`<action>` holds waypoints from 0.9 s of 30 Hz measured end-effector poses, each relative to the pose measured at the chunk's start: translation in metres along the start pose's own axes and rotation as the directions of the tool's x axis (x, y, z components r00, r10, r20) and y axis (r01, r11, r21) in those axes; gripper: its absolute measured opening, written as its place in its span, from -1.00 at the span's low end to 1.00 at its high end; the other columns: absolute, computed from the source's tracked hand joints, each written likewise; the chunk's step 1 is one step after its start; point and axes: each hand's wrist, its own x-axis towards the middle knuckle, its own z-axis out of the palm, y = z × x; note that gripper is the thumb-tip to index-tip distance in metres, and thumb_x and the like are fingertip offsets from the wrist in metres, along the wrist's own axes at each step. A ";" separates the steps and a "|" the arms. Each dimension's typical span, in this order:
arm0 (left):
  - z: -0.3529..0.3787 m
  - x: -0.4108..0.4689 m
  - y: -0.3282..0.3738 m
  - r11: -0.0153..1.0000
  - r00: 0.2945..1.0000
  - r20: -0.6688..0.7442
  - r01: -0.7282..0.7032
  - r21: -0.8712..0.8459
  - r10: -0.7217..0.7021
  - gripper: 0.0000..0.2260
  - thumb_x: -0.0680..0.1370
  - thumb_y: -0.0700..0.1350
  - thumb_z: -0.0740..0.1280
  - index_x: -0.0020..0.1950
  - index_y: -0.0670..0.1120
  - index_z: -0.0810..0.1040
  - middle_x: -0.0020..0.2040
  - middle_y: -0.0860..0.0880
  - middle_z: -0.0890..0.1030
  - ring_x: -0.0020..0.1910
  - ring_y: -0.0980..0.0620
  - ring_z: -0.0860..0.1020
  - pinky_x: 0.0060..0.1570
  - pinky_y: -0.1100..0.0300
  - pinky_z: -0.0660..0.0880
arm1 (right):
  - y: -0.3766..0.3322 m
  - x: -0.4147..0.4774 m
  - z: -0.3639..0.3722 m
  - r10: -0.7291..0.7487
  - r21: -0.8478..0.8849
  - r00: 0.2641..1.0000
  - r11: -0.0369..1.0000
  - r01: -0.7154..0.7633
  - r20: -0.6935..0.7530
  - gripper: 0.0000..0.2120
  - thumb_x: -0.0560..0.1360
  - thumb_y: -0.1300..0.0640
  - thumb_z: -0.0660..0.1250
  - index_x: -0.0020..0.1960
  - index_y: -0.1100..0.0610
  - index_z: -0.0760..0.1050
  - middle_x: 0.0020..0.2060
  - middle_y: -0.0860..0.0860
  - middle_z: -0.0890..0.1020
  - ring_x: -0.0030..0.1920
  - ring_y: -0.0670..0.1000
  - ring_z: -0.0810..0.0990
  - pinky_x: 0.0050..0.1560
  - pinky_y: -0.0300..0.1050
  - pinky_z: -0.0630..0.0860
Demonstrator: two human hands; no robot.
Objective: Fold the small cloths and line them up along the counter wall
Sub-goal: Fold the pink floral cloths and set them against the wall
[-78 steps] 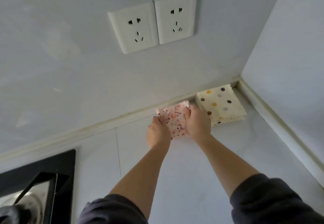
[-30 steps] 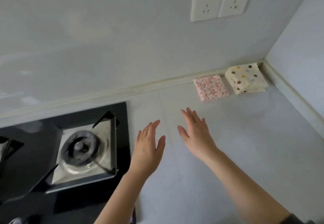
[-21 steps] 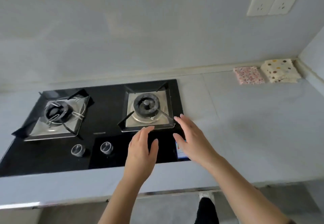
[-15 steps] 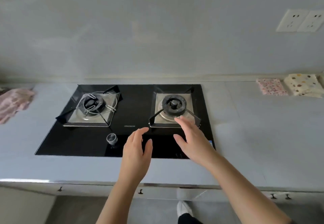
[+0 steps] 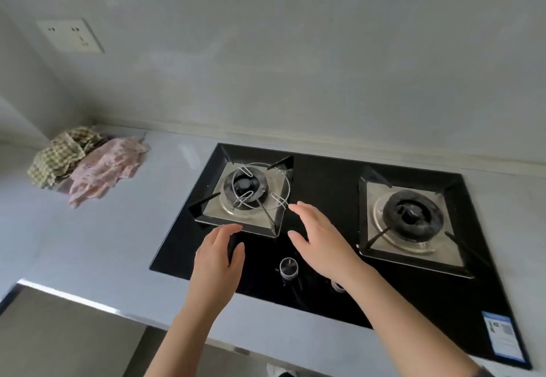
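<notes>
Both hands hover empty over the front of the black glass gas hob (image 5: 325, 175). The left hand (image 5: 217, 261) has its fingers straight and close together. The right hand (image 5: 320, 243) is a little more spread, its palm turned inward. Neither touches anything. They look to be between jobs, carried ahead of the body ready for the next pick.

The cloths left to fold lie at about ten o'clock from the hands, well apart from them, in the far-left corner of the grey counter (image 5: 103, 243). A green checked cloth (image 5: 59, 155) is bunched against the corner. A pink floral cloth (image 5: 106, 170) sprawls just beside it at its four o'clock, and the two overlap where they meet. I cannot tell whether there are more layers in the heap.

The left burner (image 5: 246, 189), topped with a loose wire ring, sits at twelve o'clock from the left hand. The right burner (image 5: 410, 217) is at three o'clock. A control knob (image 5: 289, 267) stands between the two wrists.

The likely next move is a reach toward ten o'clock for the pink cloth, which is nearest and lies uppermost at the overlap. As the two are tangled, lifting one by a free corner should keep the other from dragging along. The counter left of the hob gives a flat place to fold.
</notes>
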 end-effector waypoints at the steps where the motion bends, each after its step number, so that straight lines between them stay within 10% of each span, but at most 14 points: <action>1: -0.009 0.012 -0.013 1.000 1.000 -0.020 0.012 0.009 -0.011 -0.74 0.59 -0.12 0.23 0.28 0.01 0.45 0.16 0.20 0.44 0.01 -0.14 0.54 0.14 -0.07 0.47 | -0.012 0.020 0.007 -0.033 0.002 0.999 0.999 0.033 0.014 -0.50 0.61 0.04 0.17 0.51 0.01 0.13 0.51 -0.08 0.17 0.51 -0.09 0.11 0.44 -0.18 0.10; 8: -0.056 0.065 -0.101 0.978 0.970 -0.120 0.208 -0.020 -0.209 -0.76 0.58 -0.18 0.24 0.24 -0.04 0.49 0.16 0.09 0.49 0.18 0.02 0.46 0.19 0.15 0.36 | -0.089 0.136 0.065 -0.170 -0.033 0.961 0.983 0.181 0.218 -0.53 0.61 0.08 0.16 0.50 0.06 0.18 0.49 -0.03 0.21 0.48 -0.04 0.16 0.44 -0.10 0.14; 17: -0.138 0.158 -0.234 0.964 0.985 -0.104 0.160 0.213 -0.141 -0.79 0.52 -0.23 0.34 0.15 -0.13 0.57 0.17 -0.11 0.57 0.13 -0.16 0.53 0.13 -0.06 0.44 | -0.173 0.244 0.153 -0.191 -0.110 0.936 0.966 0.232 0.295 -0.55 0.60 0.14 0.10 0.48 0.10 0.20 0.49 0.03 0.21 0.48 0.04 0.17 0.42 0.05 0.22; 27: -0.197 0.311 -0.376 0.915 0.985 -0.031 0.167 0.368 -0.167 -0.77 0.44 -0.18 0.37 0.07 -0.23 0.55 0.06 -0.23 0.54 0.03 -0.26 0.52 -0.15 -0.05 0.45 | -0.265 0.380 0.269 0.097 -0.019 0.971 0.995 -0.095 0.220 -0.61 0.55 0.16 0.17 0.38 0.09 0.34 0.31 0.11 0.45 0.32 0.12 0.41 0.27 0.00 0.40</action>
